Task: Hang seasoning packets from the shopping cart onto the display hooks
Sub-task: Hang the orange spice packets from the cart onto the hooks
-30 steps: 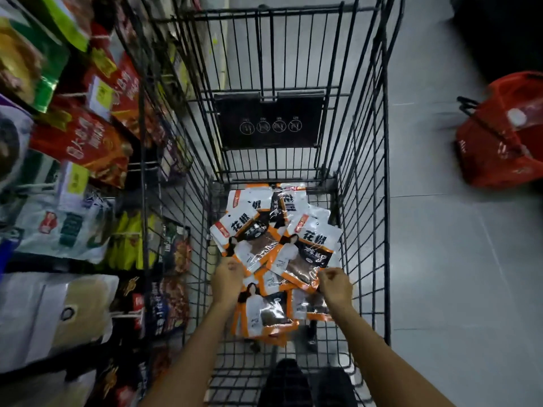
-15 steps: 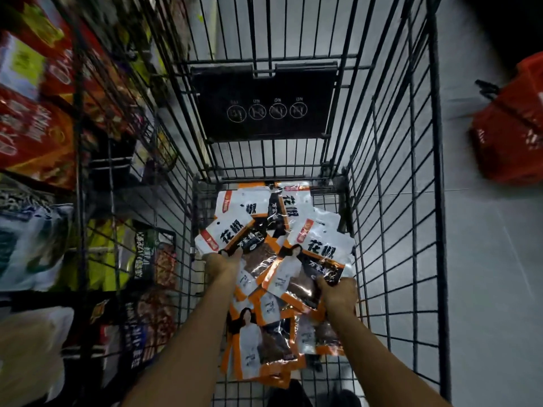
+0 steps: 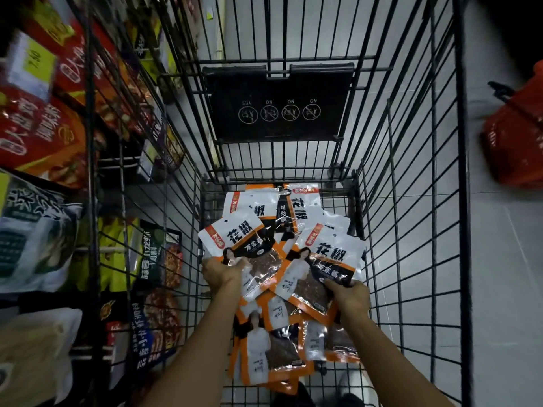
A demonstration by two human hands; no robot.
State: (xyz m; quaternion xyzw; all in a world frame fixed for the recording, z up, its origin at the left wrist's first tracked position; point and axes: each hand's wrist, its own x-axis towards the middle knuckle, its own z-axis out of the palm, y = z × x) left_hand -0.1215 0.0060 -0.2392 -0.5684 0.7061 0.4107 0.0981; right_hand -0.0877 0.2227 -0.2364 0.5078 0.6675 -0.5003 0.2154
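Left hand (image 3: 221, 273): fingers curled round the lower edge of one seasoning packet (image 3: 244, 240), held above the heap.
Right hand (image 3: 349, 298): thumb and fingers pinch the lower corner of a second packet (image 3: 318, 268), at 3 o'clock from the first.
Remaining packets (image 3: 266, 345): heaped on the shopping cart (image 3: 411, 230) floor, under both hands.
Hanging goods (image 3: 44, 136): at 9 o'clock of the cart.
Red basket (image 3: 517, 136): on the floor at 2 o'clock.

seasoning packets (image 3: 329, 254): 花椒 | cart flap (image 3: 276, 83): YES, NO, NO, NO, inverted | shelf price tag (image 3: 32, 63): 7.80
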